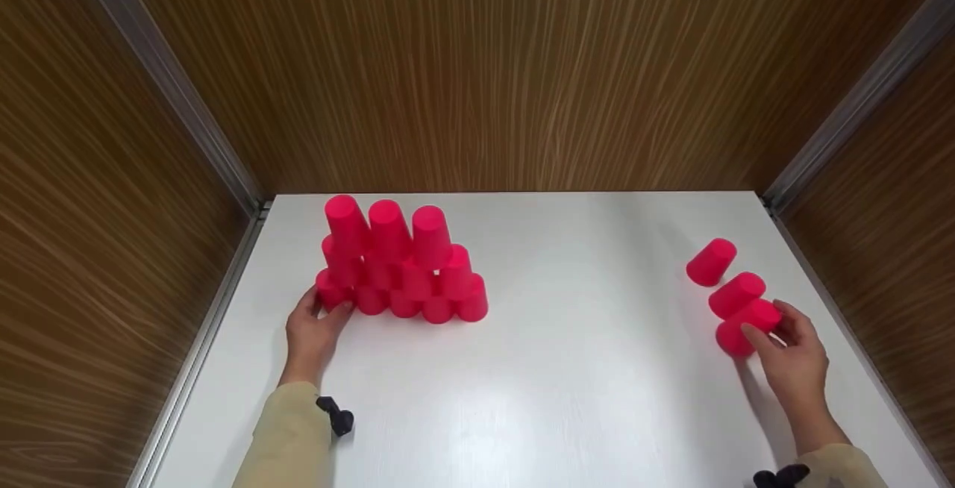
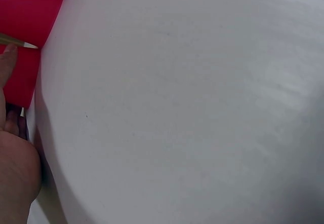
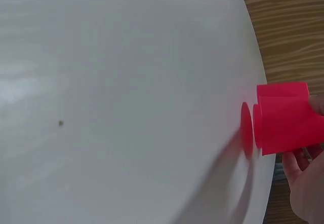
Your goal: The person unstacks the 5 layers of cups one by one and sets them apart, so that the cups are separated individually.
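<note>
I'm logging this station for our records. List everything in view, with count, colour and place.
table: 1, white, centre
stacked cups: 12, pink, left part of the table, rows of five, four and three
held cup: 1, pink, right part of the table
loose cups: 2, pink, just beyond the held cup
panels: 3, brown wood-grain, back, left and right
trim: several strips, grey, along panel corners and table sides
wrist pieces: 2, black, at the cuffs
sleeves: 2, tan, lower left and lower right
left hand: 1, bare, around the leftmost bottom cup
right hand: 1, bare, gripping the held cup
</note>
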`<state>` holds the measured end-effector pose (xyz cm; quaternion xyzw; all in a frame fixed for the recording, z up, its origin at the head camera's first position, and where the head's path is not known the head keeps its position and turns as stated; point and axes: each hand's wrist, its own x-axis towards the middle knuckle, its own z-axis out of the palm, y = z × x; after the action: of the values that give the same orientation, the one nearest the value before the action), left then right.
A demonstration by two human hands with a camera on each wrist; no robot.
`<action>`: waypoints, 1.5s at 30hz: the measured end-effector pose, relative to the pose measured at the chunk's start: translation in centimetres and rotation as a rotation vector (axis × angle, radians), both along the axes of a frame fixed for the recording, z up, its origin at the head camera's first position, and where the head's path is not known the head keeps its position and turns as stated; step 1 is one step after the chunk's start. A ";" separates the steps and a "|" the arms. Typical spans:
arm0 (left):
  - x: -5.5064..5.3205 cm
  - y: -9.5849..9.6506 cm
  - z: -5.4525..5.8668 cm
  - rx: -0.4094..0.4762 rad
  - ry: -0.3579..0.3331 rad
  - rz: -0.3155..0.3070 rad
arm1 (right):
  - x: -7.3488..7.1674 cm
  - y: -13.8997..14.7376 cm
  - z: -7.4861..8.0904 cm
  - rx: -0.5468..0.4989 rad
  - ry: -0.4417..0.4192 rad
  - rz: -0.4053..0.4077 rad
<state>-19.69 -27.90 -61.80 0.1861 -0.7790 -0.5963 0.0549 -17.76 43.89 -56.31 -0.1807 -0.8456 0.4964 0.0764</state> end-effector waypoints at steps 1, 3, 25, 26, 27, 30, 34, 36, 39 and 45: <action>-0.1 0.0 0.0 0.004 0.009 0.003 | 0.0 0.2 0.0 0.002 -0.006 -0.008; -0.1 0.0 0.0 0.006 0.015 0.003 | 0.1 0.7 -0.1 0.001 -0.022 -0.017; 0.3 0.1 0.3 -0.005 -0.024 -0.004 | -0.3 2.4 -0.2 -0.032 -0.132 -0.087; 0.2 0.0 0.3 -0.007 -0.015 -0.003 | -0.3 2.3 -0.3 -0.030 -0.124 -0.089; 0.2 0.1 0.3 -0.011 -0.009 -0.003 | -0.4 2.3 -0.3 -0.026 -0.116 -0.091; 0.1 0.1 0.1 -0.025 -0.007 0.001 | -0.4 2.3 -0.5 -0.015 -0.095 -0.092; 0.0 0.1 -0.1 -0.034 -0.013 0.003 | -0.4 2.4 -0.6 -0.015 -0.080 -0.081; 0.0 0.0 -0.2 -0.031 -0.018 0.004 | -0.5 2.5 -0.6 -0.019 -0.081 -0.076; 0.0 0.0 -0.2 -0.023 -0.023 0.001 | -0.5 2.4 -0.5 -0.020 -0.088 -0.072; -0.1 -0.1 -0.1 -0.019 -0.013 -0.004 | -0.4 2.1 -0.5 -0.032 -0.115 -0.078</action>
<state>-19.76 -27.96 -61.86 0.1878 -0.7853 -0.5877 0.0503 -18.19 46.03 -56.77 -0.2428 -0.8329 0.4953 0.0442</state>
